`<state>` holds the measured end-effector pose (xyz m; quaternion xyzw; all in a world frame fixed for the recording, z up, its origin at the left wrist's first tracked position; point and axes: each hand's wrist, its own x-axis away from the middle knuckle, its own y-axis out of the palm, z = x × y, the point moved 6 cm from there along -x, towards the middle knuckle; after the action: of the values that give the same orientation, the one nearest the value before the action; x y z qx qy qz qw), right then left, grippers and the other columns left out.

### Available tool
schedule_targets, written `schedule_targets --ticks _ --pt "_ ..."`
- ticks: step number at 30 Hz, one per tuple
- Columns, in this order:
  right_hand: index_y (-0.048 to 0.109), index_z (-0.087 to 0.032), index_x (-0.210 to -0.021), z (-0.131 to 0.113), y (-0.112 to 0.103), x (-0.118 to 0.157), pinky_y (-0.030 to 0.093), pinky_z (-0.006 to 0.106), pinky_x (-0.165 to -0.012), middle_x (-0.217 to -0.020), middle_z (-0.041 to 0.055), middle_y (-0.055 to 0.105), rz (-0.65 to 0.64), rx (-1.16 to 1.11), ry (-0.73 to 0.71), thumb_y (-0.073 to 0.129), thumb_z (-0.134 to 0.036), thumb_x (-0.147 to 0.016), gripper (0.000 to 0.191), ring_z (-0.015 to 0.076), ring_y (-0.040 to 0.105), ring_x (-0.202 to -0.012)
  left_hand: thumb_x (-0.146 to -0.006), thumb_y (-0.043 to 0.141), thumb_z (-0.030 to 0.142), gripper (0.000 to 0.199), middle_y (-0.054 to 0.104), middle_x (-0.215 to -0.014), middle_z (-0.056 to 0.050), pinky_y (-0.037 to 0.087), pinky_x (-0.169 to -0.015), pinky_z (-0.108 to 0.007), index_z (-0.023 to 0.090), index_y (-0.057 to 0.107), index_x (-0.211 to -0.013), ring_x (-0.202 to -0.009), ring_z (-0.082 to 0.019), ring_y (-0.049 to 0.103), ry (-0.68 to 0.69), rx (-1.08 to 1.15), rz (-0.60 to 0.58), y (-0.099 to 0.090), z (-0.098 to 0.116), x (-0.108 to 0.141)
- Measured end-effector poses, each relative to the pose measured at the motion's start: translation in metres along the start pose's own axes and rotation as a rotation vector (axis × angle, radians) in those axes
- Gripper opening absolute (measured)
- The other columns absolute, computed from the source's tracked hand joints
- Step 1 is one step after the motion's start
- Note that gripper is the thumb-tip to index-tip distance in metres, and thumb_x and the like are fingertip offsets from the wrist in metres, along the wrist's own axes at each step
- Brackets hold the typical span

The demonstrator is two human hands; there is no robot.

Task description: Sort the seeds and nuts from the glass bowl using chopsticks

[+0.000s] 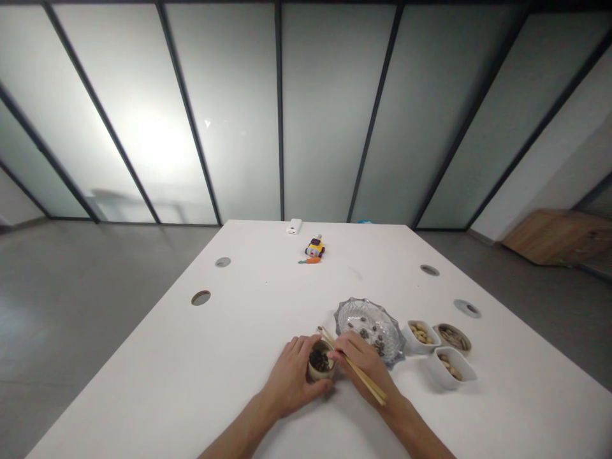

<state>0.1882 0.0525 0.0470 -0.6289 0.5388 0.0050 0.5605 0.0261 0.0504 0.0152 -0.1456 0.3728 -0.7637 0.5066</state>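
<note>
My left hand [295, 377] is wrapped round a small round cup [321, 376] with dark beans or seeds inside. In my right hand [359, 360] is a pair of light wooden chopsticks [366, 380], their tips pointing up and left, just above the cup's far rim. A small dark piece seems to be at the tips. The fingers of my right hand are beside the cup's right edge. Just beyond that hand lies a clear scalloped glass plate [356, 311] holding several dark pieces, partly hidden by the hand.
Right of the plate are two white bowls [419, 343], [444, 376] with pale nuts and a round dish [467, 347] of striped seeds. Farther back on the white table [229, 338] lie a yellow toy vehicle [315, 247], an orange-and-green item [312, 260] and a white device [294, 226].
</note>
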Motion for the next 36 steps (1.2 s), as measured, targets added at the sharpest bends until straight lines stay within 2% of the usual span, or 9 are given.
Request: schedule_targets --ticks 8,17,26,31,34,36 --pt "0.061 -0.023 -0.091 -0.003 0.001 0.001 0.057 0.031 -0.073 -0.085 0.0032 0.067 0.005 0.075 -0.047 0.046 -0.029 -0.107 0.023 0.019 0.067 -0.08 -0.078 0.081 0.031 0.071 0.06 -0.133 -0.01 0.04 -0.11 -0.045 0.023 0.046 -0.14 -0.122 -0.031 0.054 0.006 -0.014 -0.005 0.002 -0.003 0.0" --pt "0.064 -0.022 -0.094 -0.002 -0.001 0.005 0.057 0.03 -0.077 -0.089 0.004 0.069 -0.003 0.046 -0.032 0.049 -0.028 -0.107 0.02 0.0178 0.067 -0.083 -0.079 0.079 0.032 0.071 0.06 -0.135 -0.011 0.039 -0.112 -0.048 0.023 0.046 -0.141 -0.124 -0.032 0.054 -0.004 -0.025 -0.009 0.003 -0.003 0.0" --pt "0.066 -0.023 -0.093 -0.004 -0.008 0.004 0.057 0.027 -0.076 -0.087 0.0029 0.069 0.073 -0.013 -0.028 0.054 -0.028 -0.104 0.017 0.0169 0.068 -0.081 -0.08 0.077 0.032 0.071 0.06 -0.134 -0.011 0.039 -0.112 -0.048 0.024 0.045 -0.143 -0.124 -0.032 0.054 0.003 -0.025 -0.006 0.003 -0.003 0.0" --pt "0.068 -0.024 -0.096 -0.011 -0.032 0.003 0.058 0.027 -0.081 -0.092 0.0037 0.072 0.149 -0.079 0.058 0.056 -0.025 -0.103 0.014 0.0174 0.07 -0.087 -0.08 0.077 0.033 0.071 0.059 -0.138 -0.012 0.039 -0.112 -0.049 0.024 0.046 -0.143 -0.127 -0.034 0.053 -0.018 -0.022 -0.02 0.002 -0.003 0.0" --pt "0.069 -0.024 -0.094 -0.023 -0.054 0.006 0.058 0.025 -0.083 -0.094 0.0033 0.073 0.223 -0.074 0.085 0.058 -0.024 -0.101 0.013 0.0169 0.071 -0.089 -0.08 0.077 0.031 0.071 0.059 -0.138 -0.012 0.039 -0.112 -0.047 0.023 0.047 -0.143 -0.126 -0.033 0.053 -0.036 -0.029 -0.026 0.004 -0.004 0.0" --pt "0.069 -0.025 -0.093 -0.033 -0.064 0.01 0.057 0.023 -0.082 -0.093 0.0024 0.073 0.224 -0.084 0.1 0.059 -0.025 -0.101 0.013 0.016 0.072 -0.088 -0.079 0.077 0.029 0.071 0.06 -0.137 -0.011 0.039 -0.112 -0.045 0.022 0.047 -0.143 -0.125 -0.031 0.053 -0.039 -0.032 -0.022 0.004 -0.005 0.0"
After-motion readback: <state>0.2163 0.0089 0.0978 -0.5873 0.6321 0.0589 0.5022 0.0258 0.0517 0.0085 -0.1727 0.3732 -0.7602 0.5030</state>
